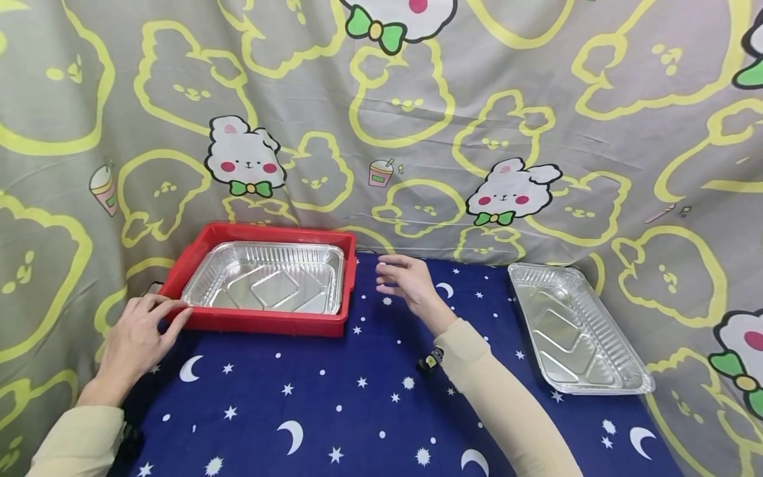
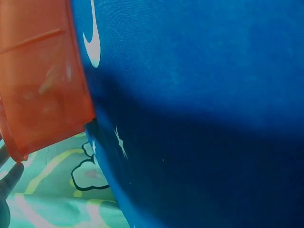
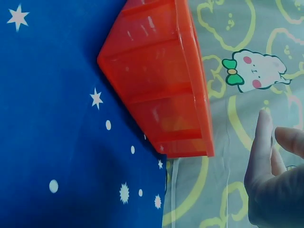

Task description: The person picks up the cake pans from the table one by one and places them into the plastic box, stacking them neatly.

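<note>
On the left stands a shallow red plastic tray [image 1: 262,322] with a rectangular foil pan [image 1: 274,286] inside it. My left hand [image 1: 134,338] is at the tray's front left corner, thumb and fingertips pinching the rim. The left wrist view shows the thumb [image 2: 10,180] against the rim's corner, with most of that hand out of frame. To the right of the tray, my right hand [image 1: 408,283] hangs in the air, its fingers loosely bent and holding nothing. The right wrist view shows it apart from the tray's side wall [image 3: 156,85].
A second foil pan [image 1: 563,331] lies at the table's right side. Under everything is a dark blue cloth [image 1: 322,404] with moons and stars. A grey curtain [image 1: 322,99] with cartoon rabbits and yellow outlines closes off the back and sides.
</note>
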Available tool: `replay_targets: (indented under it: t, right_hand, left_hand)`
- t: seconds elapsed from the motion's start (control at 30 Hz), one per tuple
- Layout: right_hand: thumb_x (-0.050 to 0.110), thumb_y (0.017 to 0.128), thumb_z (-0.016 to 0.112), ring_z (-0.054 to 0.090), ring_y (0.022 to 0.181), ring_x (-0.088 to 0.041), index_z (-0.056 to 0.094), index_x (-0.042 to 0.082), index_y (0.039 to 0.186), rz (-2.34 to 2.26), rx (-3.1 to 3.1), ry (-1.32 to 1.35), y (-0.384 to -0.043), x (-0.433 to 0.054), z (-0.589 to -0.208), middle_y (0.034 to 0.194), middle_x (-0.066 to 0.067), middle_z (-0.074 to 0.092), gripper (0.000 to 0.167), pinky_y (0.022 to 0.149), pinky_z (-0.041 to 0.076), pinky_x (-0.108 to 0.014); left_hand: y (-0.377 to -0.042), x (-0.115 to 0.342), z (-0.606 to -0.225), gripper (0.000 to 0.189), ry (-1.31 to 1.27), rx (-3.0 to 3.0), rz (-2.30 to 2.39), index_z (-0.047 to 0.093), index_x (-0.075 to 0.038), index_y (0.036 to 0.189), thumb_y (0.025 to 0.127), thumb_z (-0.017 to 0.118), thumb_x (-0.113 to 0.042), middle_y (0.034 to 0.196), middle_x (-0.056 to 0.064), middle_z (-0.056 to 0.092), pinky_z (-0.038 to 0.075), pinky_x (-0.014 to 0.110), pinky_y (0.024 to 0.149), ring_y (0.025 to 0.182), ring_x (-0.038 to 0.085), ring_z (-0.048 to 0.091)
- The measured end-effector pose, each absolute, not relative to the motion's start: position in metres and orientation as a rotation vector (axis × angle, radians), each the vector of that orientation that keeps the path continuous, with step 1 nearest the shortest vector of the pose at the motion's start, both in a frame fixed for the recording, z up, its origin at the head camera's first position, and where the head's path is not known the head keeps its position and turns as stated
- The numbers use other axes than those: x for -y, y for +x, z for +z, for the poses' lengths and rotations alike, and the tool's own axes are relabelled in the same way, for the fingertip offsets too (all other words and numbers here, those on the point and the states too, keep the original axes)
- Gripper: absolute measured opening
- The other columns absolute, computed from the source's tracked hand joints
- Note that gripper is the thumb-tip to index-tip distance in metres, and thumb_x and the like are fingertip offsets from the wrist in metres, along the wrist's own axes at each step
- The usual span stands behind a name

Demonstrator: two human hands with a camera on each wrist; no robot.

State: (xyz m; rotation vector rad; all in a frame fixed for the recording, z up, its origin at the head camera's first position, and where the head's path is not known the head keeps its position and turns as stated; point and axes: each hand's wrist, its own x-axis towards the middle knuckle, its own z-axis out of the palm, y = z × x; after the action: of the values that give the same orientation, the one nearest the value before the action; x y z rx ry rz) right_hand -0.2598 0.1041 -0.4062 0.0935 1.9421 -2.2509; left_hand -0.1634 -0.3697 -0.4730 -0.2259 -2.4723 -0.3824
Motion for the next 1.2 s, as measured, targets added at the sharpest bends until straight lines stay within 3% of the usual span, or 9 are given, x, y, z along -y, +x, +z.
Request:
replay_targets:
  t: [0.27,0.47,1.03,1.2]
  right_hand:
    - [0.0,0.098,0.069,0.072,0.069,-0.01,0.061,-0.01,0.137,-2.25,-1.94,0.095,-0.244,-0.125,-0.403,0.084,0.005,0.075,0.041,0.071,0.067,-0.029]
    - [0.004,0.099,0.069,0.074,0.072,-0.01,0.064,-0.004,0.136,-2.234,-1.962,0.109,-0.231,-0.139,-0.401,0.089,0.004,0.075,0.037,0.075,0.067,-0.031]
    - [0.006,0.101,0.068,0.074,0.075,-0.009,0.058,-0.007,0.139,-2.236,-2.039,0.185,-0.191,-0.205,-0.411,0.093,0.005,0.077,0.042,0.079,0.067,-0.03]
    - [0.003,0.101,0.066,0.075,0.075,-0.008,0.067,0.003,0.126,-2.288,-2.021,0.22,-0.177,-0.227,-0.413,0.089,0.007,0.078,0.025,0.077,0.067,-0.029]
  left_hand:
    - [-0.163,0.369,-0.474,0.028,-0.229,2.469,-0.385,0.075,-0.004,0.107,0.083,0.083,-0.015,0.106,0.024,0.065,0.048,0.069,0.093,0.116,0.05,0.054]
    - [-0.162,0.37,-0.473,0.027,-0.225,2.485,-0.383,0.075,-0.003,0.108,0.084,0.082,-0.015,0.106,0.025,0.064,0.048,0.068,0.092,0.114,0.049,0.054]
    - [-0.162,0.371,-0.471,0.029,-0.208,2.503,-0.366,0.075,-0.003,0.109,0.084,0.082,-0.016,0.108,0.026,0.064,0.049,0.069,0.088,0.111,0.049,0.054]
    - [-0.162,0.37,-0.472,0.029,-0.205,2.498,-0.38,0.076,-0.003,0.109,0.084,0.083,-0.016,0.108,0.025,0.065,0.049,0.067,0.088,0.111,0.048,0.054]
